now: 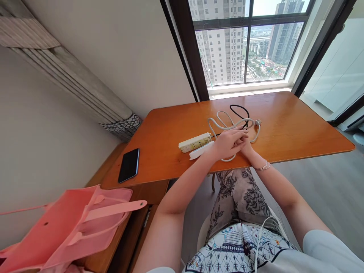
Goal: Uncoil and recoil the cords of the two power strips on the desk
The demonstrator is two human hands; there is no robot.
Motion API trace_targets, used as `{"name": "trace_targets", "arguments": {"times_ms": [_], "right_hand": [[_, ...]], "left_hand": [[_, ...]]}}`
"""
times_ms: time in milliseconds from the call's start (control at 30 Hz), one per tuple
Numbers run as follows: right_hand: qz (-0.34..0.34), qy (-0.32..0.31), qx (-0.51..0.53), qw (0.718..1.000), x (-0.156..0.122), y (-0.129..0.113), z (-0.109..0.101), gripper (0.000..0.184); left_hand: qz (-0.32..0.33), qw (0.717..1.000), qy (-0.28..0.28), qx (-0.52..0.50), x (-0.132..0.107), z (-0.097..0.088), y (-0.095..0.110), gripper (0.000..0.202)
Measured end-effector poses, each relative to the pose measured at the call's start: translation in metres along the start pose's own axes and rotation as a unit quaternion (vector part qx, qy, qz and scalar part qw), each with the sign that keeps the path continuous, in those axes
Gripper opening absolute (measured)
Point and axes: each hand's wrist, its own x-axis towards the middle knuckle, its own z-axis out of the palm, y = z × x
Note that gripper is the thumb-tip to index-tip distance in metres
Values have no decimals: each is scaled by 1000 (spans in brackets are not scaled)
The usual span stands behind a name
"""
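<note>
My left hand (228,142) lies over my right hand (247,146) at the near edge of the wooden table (295,125); both rest on a loop of white cable (224,123). The left fingers curl down over the right hand. The right fingers are mostly hidden under the left. The cable runs to a cream power strip (195,142) just left of my hands, with a white oblong object (201,150) beside it. A thin black cable (240,110) loops behind the white one. A bracelet circles my right wrist.
A black phone (129,165) lies face up at the table's left corner. A pink bag (71,227) sits on a lower wooden surface at bottom left. A window (244,41) stands behind the table, and a folded curtain (85,87) hangs on the left wall.
</note>
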Motion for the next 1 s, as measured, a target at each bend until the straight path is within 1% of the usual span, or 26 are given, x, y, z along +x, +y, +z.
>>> {"name": "trace_targets", "arguments": {"times_ms": [100, 200, 233, 300, 367, 433, 467, 533, 600, 633, 700, 767, 800, 867, 900, 933, 967, 1000], "right_hand": [[-11, 72, 57, 996, 1, -4, -1, 31], [21, 107, 142, 984, 2, -7, -3, 30], [31, 108, 167, 980, 2, -8, -4, 30], [38, 101, 201, 974, 3, -10, -8, 26], [37, 79, 218, 972, 2, -13, -12, 21], [37, 49, 207, 976, 0, -18, -19, 13], [37, 35, 190, 980, -2, -21, -23, 15], [31, 13, 146, 989, -7, -29, -34, 31], [16, -6, 109, 994, -12, -37, -46, 44], [7, -17, 97, 995, -15, -41, -53, 47], [-11, -40, 79, 996, -20, -46, -69, 45], [-24, -46, 52, 997, -24, -50, -88, 41], [-30, -44, 27, 998, -26, -51, -98, 39], [-49, -56, -60, 995, -29, -52, -121, 34], [-65, -79, -120, 987, -30, -53, -133, 31], [-89, -110, -185, 973, -31, -54, -145, 28], [-117, -133, -253, 951, -31, -55, -156, 26], [-143, -145, -326, 923, -31, -57, -165, 24]], "left_hand": [[-39, 997, 13, 61, -21, 4, -13, 24], [-125, 981, 63, 134, -45, 9, -26, 23], [-154, 973, 70, 156, -50, 9, -30, 26], [-204, 958, 58, 193, -57, 8, -38, 39], [-249, 943, 30, 221, -59, 5, -44, 50], [-286, 931, -10, 228, -58, 0, -51, 55], [-298, 928, -33, 223, -58, -2, -54, 56], [-303, 927, -72, 208, -59, -8, -60, 53], [-296, 929, -87, 202, -60, -12, -65, 48], [-294, 929, -87, 206, -60, -14, -68, 45], [-293, 927, -84, 219, -62, -18, -73, 41], [-296, 924, -79, 231, -63, -22, -80, 34], [-296, 923, -77, 235, -64, -24, -84, 31], [-299, 919, -76, 244, -67, -28, -92, 30], [-302, 917, -79, 250, -69, -31, -96, 31], [-305, 913, -81, 257, -71, -33, -100, 32], [-308, 911, -84, 262, -73, -35, -104, 34], [-309, 910, -85, 263, -74, -37, -107, 35]]}}
